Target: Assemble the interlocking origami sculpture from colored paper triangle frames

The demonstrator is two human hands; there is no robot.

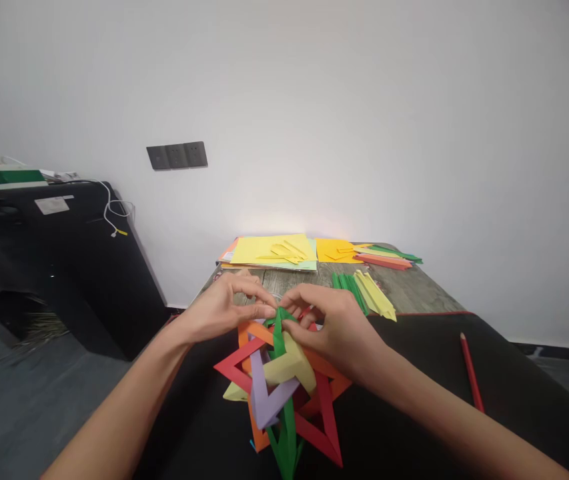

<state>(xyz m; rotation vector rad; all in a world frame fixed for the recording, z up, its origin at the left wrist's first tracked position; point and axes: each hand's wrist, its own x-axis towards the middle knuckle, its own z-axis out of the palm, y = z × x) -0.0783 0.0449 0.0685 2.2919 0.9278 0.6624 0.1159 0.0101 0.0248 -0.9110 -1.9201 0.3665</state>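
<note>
Well, green paper edge (279,327) between fingers (263,311) (pencil (472,373) apart)

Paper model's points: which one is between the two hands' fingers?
The upper green point, between left hand and right hand; the left red point juts out free.

I see a folded paper model (280,379) in red, orange, green, purple and pale yellow; the mat (404,373) is black with a red edge; the pencil (472,373) is red; the wall (364,133) is plain white; the table top (409,290) has grey-brown wood grain.
</note>
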